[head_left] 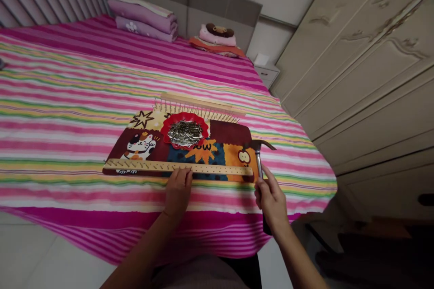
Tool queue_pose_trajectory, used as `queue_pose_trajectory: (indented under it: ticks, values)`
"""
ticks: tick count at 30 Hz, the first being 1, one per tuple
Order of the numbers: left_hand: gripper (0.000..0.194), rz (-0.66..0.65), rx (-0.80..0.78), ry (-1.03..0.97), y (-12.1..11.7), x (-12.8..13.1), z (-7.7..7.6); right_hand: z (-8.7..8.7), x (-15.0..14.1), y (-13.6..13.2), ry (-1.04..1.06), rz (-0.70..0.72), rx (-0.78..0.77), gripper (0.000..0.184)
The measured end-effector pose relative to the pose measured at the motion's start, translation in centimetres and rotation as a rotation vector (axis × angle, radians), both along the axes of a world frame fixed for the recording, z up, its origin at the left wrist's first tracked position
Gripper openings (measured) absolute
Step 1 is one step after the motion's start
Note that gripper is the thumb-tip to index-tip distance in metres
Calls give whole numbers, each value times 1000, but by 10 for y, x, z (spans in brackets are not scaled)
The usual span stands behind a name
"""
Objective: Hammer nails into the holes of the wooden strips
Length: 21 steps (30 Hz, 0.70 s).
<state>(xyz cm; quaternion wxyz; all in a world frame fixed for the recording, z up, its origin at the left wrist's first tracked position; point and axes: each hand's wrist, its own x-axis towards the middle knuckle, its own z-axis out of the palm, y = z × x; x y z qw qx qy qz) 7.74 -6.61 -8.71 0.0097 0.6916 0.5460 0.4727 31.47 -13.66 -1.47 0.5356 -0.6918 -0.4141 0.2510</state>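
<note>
My right hand (272, 196) is wrapped round the handle of a claw hammer (258, 156), its dark head pointing away from me. A long pale wooden strip (217, 169) lies across the front of a patterned mat (230, 133). Nails stand in the strip's left part, and rows of small dots run along its right part. At the strip's near edge, around its middle, my left hand (179, 187) has its fingers closed on the wood. Whether a nail is also between them is too small to tell. Behind the strip, a red scalloped bowl (165, 131) holds many loose nails.
Beyond the bowl lies another wooden strip (200, 101) with a row of nails sticking out. The mat rests on a bed with a striped cover (68, 135). Folded bedding (145, 18) and a pink stack (217, 38) sit by the headboard. A wardrobe (366, 54) stands right.
</note>
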Motion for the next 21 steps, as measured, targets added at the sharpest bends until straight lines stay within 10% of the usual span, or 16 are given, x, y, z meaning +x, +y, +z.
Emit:
queue_pose_trajectory:
  ticks: [8, 14, 21]
  values:
    - [16, -66, 11, 17, -1, -33, 43, -40, 58, 25, 603, -267, -14, 47]
    - [23, 73, -261, 349, 64, -49, 83, -63, 65, 27, 781, -219, 41, 38]
    - [26, 152, -670, 675, 117, -19, 96, -62, 65, 26, 790, -218, 35, 37]
